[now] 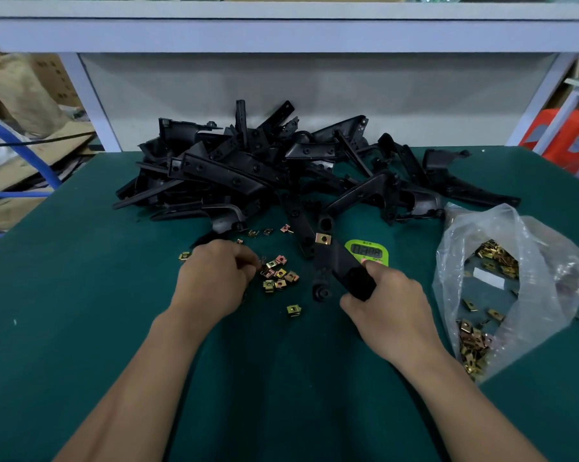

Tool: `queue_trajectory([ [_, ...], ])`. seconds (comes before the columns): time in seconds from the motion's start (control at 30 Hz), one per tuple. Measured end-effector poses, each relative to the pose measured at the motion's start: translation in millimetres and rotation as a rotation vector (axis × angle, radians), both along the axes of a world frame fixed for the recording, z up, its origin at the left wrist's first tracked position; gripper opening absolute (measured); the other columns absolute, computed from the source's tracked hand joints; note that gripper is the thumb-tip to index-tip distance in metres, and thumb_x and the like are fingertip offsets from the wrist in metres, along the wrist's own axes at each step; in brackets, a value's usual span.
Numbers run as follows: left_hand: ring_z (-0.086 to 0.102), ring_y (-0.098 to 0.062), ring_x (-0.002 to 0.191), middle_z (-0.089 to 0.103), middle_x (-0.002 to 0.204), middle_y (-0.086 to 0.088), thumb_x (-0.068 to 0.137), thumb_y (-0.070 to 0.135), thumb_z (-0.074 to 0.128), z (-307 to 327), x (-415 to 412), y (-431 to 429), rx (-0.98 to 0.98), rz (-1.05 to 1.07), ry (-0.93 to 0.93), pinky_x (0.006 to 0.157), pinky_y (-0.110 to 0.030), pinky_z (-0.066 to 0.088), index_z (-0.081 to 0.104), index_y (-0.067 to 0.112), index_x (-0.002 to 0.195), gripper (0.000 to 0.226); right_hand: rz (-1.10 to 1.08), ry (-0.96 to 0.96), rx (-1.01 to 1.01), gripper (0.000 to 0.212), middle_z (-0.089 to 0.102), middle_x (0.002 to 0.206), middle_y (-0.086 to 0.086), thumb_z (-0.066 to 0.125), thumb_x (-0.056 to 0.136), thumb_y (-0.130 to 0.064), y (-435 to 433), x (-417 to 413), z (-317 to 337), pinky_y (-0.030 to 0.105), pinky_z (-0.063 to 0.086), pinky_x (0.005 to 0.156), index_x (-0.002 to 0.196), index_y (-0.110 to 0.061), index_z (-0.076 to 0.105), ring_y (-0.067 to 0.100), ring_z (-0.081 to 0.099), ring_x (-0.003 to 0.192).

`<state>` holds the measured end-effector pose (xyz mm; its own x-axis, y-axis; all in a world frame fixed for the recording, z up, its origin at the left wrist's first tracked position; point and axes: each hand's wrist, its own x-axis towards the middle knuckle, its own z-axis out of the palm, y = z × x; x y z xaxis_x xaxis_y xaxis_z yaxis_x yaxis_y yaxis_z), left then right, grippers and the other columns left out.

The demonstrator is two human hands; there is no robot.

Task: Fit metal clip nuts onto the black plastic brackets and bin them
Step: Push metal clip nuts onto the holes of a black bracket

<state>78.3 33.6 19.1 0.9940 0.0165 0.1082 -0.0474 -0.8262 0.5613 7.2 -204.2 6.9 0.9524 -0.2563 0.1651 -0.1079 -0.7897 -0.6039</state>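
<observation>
The long black plastic bracket (334, 261), pointing away, is gripped at its near end by the right hand (388, 305), while loose brass clip nuts (280, 276) just left of it on the counter (81, 295) are met by curled fingers of the left hand (215, 278), hold unclear.

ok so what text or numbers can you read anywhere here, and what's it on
Timer: display digits, maybe "0208", too blurred to be sure; the small print around them is unreadable.
Cardboard box: dark print, too blurred to read.
Orange box: grey marks, not readable.
White label in the bag: no text can be made out.
</observation>
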Motion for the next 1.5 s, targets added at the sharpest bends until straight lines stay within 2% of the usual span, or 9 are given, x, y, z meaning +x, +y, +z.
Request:
queue_trajectory([
  [0.17,0.057,-0.014,0.087,0.068,0.089,0.014,0.091,0.023,0.068,-1.1,-5.5,-10.0,0.078,-0.019,-0.156,0.08,-0.031,0.043,0.078,0.039,0.096,0.02,0.005,-0.004,0.01,0.02,0.056,0.058,-0.008,0.073,0.075,-0.029,0.6,0.3,-0.1,0.031,0.042,0.051,0.072,-0.028,0.053,0.018,0.057,0.059],
  [0.3,0.062,-0.015,0.106,0.066,0.114,0.015,0.093,0.021,0.065,0.7,-8.2,-13.5,0.144,-0.19,-0.012,0.088,-0.03,0.05,0.071,0.043,0.118,0.034,0.011,0.001,0.015,0.019,0.057,0.058,-0.009,0.073,0.076,-0.029,0.5,0.3,-0.8,0.031,0.045,0.052,0.075,-0.028,0.054,0.017,0.057,0.059],
  [0.43,0.064,-0.013,0.091,0.064,0.089,0.017,0.095,0.018,0.067,-1.3,-12.5,-19.9,0.108,-0.172,-0.054,0.077,-0.023,0.046,0.075,0.035,0.108,0.024,0.017,0.009,0.027,0.016,0.058,0.059,-0.008,0.072,0.076,-0.03,-0.1,0.9,-0.8,0.032,0.048,0.054,0.077,-0.03,0.056,0.019,0.058,0.06],
  [0.5,0.067,-0.014,0.091,0.071,0.094,0.012,0.097,0.019,0.065,-2.8,-14.0,-23.0,0.041,-0.15,-0.095,0.08,-0.026,0.051,0.077,0.031,0.109,0.021,0.017,0.003,0.032,0.016,0.058,0.058,-0.008,0.073,0.076,-0.03,-0.3,0.9,-0.6,0.032,0.048,0.054,0.078,-0.029,0.057,0.019,0.058,0.059],
  [0.63,0.066,0.005,0.081,0.071,0.077,0.019,0.099,0.016,0.063,-1.8,-12.4,-27.5,-0.262,-0.119,-0.119,0.066,-0.005,0.045,0.078,0.034,0.101,0.023,0.02,0.0,0.038,0.016,0.058,0.059,-0.008,0.072,0.075,-0.029,-0.9,0.5,0.4,0.033,0.048,0.053,0.076,-0.029,0.056,0.019,0.058,0.059],
  [0.8,0.07,-0.007,0.06,0.077,0.072,0.007,0.095,0.012,0.068,2.9,-13.7,-39.9,-0.615,-0.129,0.028,0.055,-0.013,0.048,0.078,0.032,0.081,0.026,0.0,-0.017,0.03,0.024,0.053,0.056,-0.007,0.07,0.071,-0.03,-1.3,0.8,0.7,0.03,0.036,0.048,0.065,-0.032,0.046,0.019,0.054,0.057],
  [1.13,0.047,-0.006,0.05,0.054,0.052,0.004,0.105,0.031,0.052,2.8,-19.2,-42.8,-0.344,-0.018,-0.077,0.049,-0.016,0.038,0.052,0.018,0.063,0.044,0.02,-0.006,0.072,0.023,0.052,0.055,-0.007,0.068,0.07,-0.032,-1.4,0.7,0.0,0.03,0.035,0.049,0.065,-0.033,0.045,0.019,0.053,0.055],
  [1.3,0.055,0.001,0.051,0.06,0.053,0.014,0.097,0.039,0.065,1.7,-17.6,-38.6,-0.265,-0.055,-0.109,0.046,-0.011,0.038,0.058,0.025,0.063,0.038,0.021,-0.011,0.055,0.023,0.054,0.057,-0.006,0.069,0.071,-0.031,-1.8,1.1,-0.2,0.031,0.038,0.051,0.067,-0.032,0.047,0.022,0.055,0.059],
  [1.5,0.071,-0.005,0.059,0.075,0.065,0.008,0.085,0.026,0.082,2.3,-14.8,-37.2,-0.53,-0.084,-0.024,0.056,-0.013,0.052,0.071,0.027,0.076,0.014,0.002,-0.023,0.053,0.028,0.052,0.055,-0.007,0.07,0.07,-0.03,-3.7,2.1,0.4,0.031,0.035,0.05,0.062,-0.033,0.044,0.02,0.053,0.057],
])
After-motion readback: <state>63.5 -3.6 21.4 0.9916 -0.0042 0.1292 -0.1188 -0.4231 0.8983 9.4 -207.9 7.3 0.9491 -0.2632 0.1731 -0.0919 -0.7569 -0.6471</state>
